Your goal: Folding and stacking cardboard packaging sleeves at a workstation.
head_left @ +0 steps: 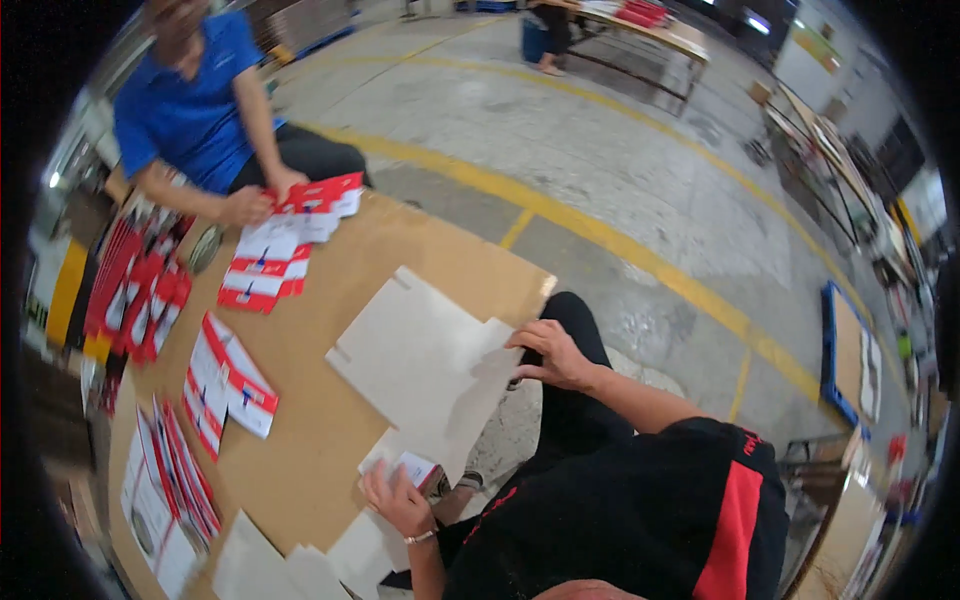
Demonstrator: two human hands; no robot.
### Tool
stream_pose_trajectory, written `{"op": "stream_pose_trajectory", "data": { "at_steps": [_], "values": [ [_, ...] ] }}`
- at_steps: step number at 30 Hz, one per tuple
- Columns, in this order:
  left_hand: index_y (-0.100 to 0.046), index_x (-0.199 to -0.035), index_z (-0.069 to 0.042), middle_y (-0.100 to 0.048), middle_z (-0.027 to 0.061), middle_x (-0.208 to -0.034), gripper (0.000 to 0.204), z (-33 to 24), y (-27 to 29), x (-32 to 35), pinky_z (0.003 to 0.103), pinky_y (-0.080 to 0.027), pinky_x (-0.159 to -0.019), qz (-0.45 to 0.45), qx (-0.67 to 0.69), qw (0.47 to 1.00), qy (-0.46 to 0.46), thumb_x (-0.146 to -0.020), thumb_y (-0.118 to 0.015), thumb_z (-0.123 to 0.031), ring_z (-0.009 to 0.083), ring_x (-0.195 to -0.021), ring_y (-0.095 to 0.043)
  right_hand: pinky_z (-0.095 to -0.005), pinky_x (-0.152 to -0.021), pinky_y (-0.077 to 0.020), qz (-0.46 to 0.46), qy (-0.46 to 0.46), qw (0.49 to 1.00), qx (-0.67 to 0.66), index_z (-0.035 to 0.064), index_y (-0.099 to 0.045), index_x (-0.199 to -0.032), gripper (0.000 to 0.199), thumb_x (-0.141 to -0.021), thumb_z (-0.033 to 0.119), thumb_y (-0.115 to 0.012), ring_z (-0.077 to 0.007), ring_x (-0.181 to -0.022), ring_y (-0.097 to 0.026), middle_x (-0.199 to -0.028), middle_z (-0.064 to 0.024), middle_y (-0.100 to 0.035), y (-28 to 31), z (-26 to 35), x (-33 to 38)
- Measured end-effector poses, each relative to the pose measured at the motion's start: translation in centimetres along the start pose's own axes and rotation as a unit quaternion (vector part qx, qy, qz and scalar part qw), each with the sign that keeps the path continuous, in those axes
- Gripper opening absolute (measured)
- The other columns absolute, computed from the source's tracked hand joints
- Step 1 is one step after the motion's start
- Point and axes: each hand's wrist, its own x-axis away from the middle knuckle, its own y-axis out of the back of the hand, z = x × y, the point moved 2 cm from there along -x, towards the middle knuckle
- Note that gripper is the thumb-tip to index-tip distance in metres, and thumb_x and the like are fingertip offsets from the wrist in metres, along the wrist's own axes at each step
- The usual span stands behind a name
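Note:
A large blank white cardboard sheet (410,345) lies on the brown table, its right side reaching over the near edge. My right hand (555,352) grips that side, fingers above and thumb below. My left hand (400,503), with a band at its wrist, rests fingers apart on the cardboard near the table edge. By its fingertips, a small printed white-and-red flap (418,470) shows. More blank white sheets (262,560) lie to the left of this hand.
A co-worker in a blue shirt (200,100) handles red-and-white printed cartons (270,250) across the table (470,250). Other printed cartons (225,385) and a standing stack (175,480) lie at left. A blue-edged pallet (838,350) lies on the floor at right.

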Motion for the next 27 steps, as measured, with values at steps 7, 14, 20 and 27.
{"op": "stream_pose_trajectory", "data": {
  "at_steps": [7, 14, 20, 27],
  "values": [
    [-0.065, -0.105, 0.004, -0.061, 0.0157, -0.12, 0.027, -0.9, -4.6, -1.1, 0.047, -0.025, -0.111, 0.097, 0.333, 0.913, 0.217, -0.085, -0.061, -0.013, 0.0366, -0.124, -0.047, -0.0409, -0.081, -0.045, 0.067, -0.204, 0.977, -0.013, 0.0127, -0.048, -0.124, 0.068, -0.073, 0.05, -0.074, -0.0307, -0.085, -0.063, -0.087, -0.0094, -0.066, -4.5, -0.4, -1.8],
    [-0.054, -0.126, -0.001, -0.039, 0.0071, -0.147, 0.041, -3.8, -7.8, -3.5, 0.061, -0.003, -0.111, 0.183, 0.004, 0.982, 0.046, -0.088, -0.054, -0.016, 0.034, -0.14, -0.026, -0.0385, -0.08, -0.0483, -0.284, -0.258, 0.898, -0.216, 0.0025, -0.05, -0.12, 0.066, -0.074, 0.04, -0.077, -0.0286, -0.085, -0.062, -0.091, -0.0149, -0.064, -7.6, -0.1, 3.2],
    [-0.017, -0.148, -0.003, -0.017, 0.016, -0.156, 0.087, -9.8, -7.1, -4.9, 0.064, -0.001, -0.11, 0.285, 0.068, 0.948, -0.123, -0.08, -0.064, -0.03, 0.0348, -0.145, -0.012, -0.0349, -0.073, -0.0497, 0.092, -0.361, 0.74, -0.559, -0.0036, -0.064, -0.093, 0.049, -0.087, 0.045, -0.065, -0.0173, -0.088, -0.059, -0.094, -0.0124, -0.066, -13.0, 6.3, 5.3],
    [-0.013, -0.149, 0.0, -0.012, 0.0203, -0.156, 0.101, -8.9, -6.2, -3.6, 0.061, -0.001, -0.111, 0.218, 0.143, 0.961, -0.09, -0.074, -0.071, -0.037, 0.0387, -0.144, -0.007, -0.0403, -0.082, -0.0512, -0.122, -0.165, 0.963, -0.173, 0.0008, -0.052, -0.126, 0.041, -0.088, 0.017, -0.055, -0.0284, -0.097, -0.062, -0.115, -0.0173, -0.061, -9.4, 1.6, 2.6]
  ]
}}
